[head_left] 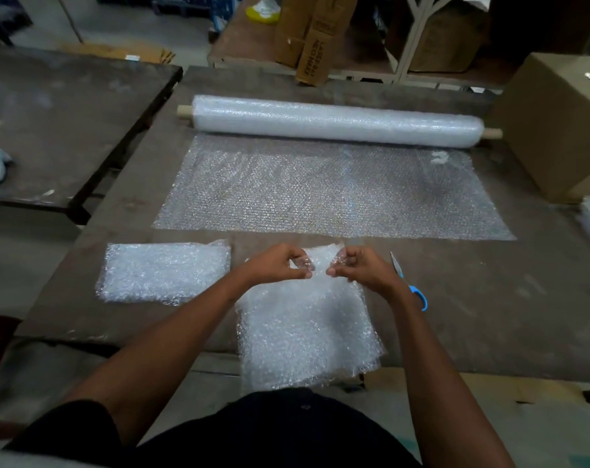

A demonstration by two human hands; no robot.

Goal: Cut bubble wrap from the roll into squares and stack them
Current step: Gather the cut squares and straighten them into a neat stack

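stack: pile of cut clear bubble-wrap squares [165, 273] lying flat on the counter, just left of the left hand.
left hand: left hand [280, 265] with thumb and fingers pinching the far edge of the loose clear bubble-wrap sheet [307, 332].
sheet: runs from both hands back toward the body, near end hanging over the counter edge.
right hand: right hand [361, 270] pinching the same far edge, close beside the left, fingers curled round the film.
scissors: blue-handled scissors [410, 282] lying on the counter just right of the right hand, partly hidden by the wrist.
roll: long white bubble-wrap roll on a cardboard core [334, 121] well beyond the hands, unrolled length [327, 190] lying flat between roll and hands.
step: likely squaring the piece before stacking. Keep corners matched, hold lightly, lay it edge-to-edge on the pile.
surface: dark brown worn counter [489, 298], scuffed.
room: second dark table [60, 123] far left, brown cardboard box [557, 130] far right, more cartons behind the roll.
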